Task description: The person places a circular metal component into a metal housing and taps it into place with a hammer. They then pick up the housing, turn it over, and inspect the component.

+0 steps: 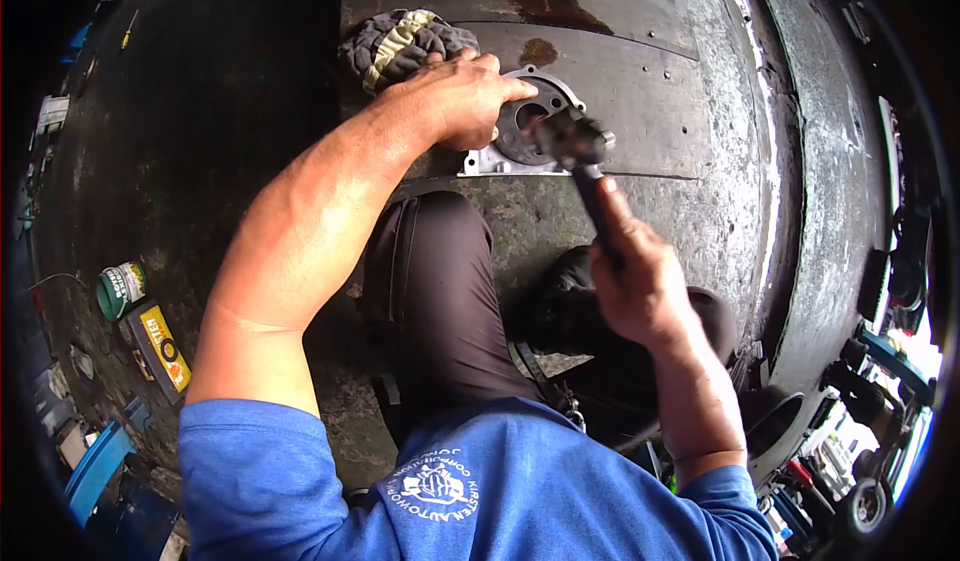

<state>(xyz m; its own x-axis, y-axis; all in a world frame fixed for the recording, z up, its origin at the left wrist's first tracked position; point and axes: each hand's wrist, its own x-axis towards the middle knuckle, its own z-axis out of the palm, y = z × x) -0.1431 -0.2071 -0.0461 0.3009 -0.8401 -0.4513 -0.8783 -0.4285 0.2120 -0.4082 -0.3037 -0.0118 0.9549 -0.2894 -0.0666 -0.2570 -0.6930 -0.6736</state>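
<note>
My right hand (640, 276) is wrapped around the dark handle of a hammer (603, 216). Its head, smeared by motion, overlaps the right side of a metal housing (515, 169) in this view. The housing is silvery, with a flat flange toward me, a curved rim with bolt lugs, and a dark round face with a large hole. Against its left side, my left hand (462, 99) holds it, index finger stretched over the upper rim and thumb lower down. Beyond that hand sits a bundled grey and pale yellow rag (400, 46).
Metal sheeting (640, 101) with dark stains lies under the housing. My bent knee (440, 231) is close on the near side. To the left are a green-and-white can (122, 289), a yellow box (163, 346) and a screwdriver (130, 29). Assorted parts crowd the right edge.
</note>
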